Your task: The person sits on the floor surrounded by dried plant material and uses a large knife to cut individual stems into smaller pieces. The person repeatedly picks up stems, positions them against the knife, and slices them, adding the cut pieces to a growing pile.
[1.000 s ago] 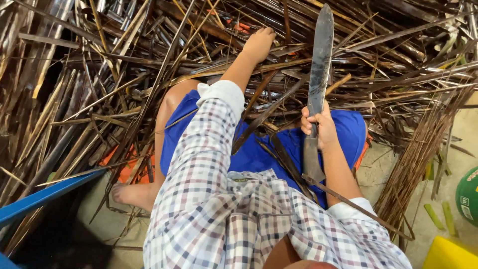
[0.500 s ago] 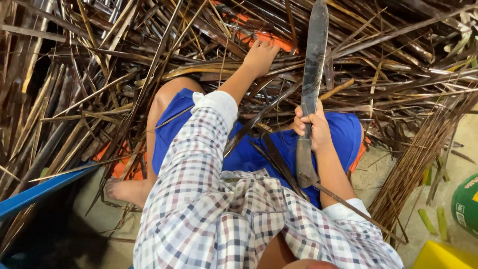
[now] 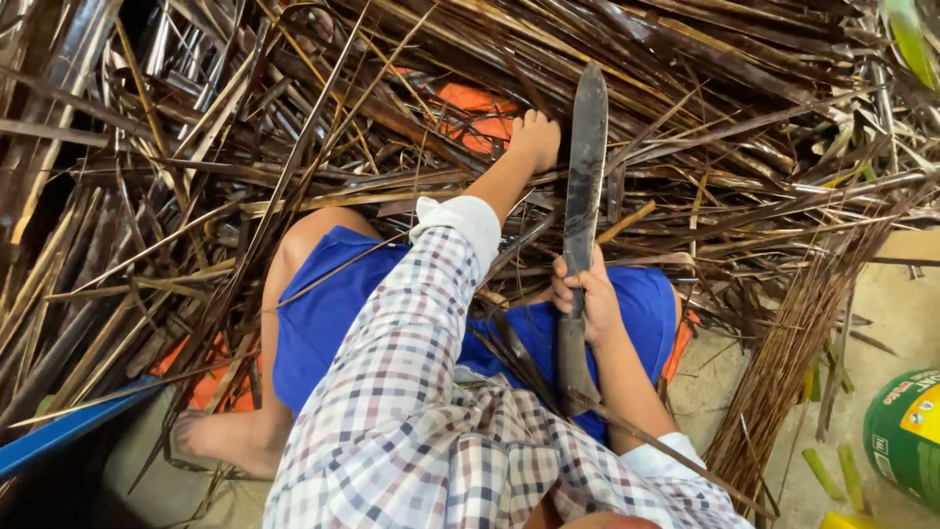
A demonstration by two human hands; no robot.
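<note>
Head view looks down on a person sitting on the ground. Nearest is the checked shirt (image 3: 431, 431), then blue shorts (image 3: 333, 313) over bent knees. One bare foot (image 3: 220, 436) rests on the floor near the bottom left, next to a blue bar (image 3: 69, 431) that pokes in from the left edge.

The right hand (image 3: 586, 299) is closed tight around the handle of a long knife (image 3: 586, 157). The dark blade points up and away from the body, with its tip over the pile. I think it is held this way so the sharp part stays far from the legs.

The left hand (image 3: 537, 137) reaches farther out, to the top middle of the pile of dry sticks (image 3: 245, 176). Its fingers are down among the strips, and I cannot tell if they are closed on one or just touching. The hand sits just beside the blade, a little to its left.

An orange cloth (image 3: 470, 113) shows under the sticks near that hand. More orange peeks out by the legs.

The sticks crowd in on the left, the top and the right, so there is little room there. The most open spot is the pale floor (image 3: 891, 313) at the right edge. A green round tub (image 3: 906, 436) stands there, with small green bits (image 3: 827, 475) lying beside it.
</note>
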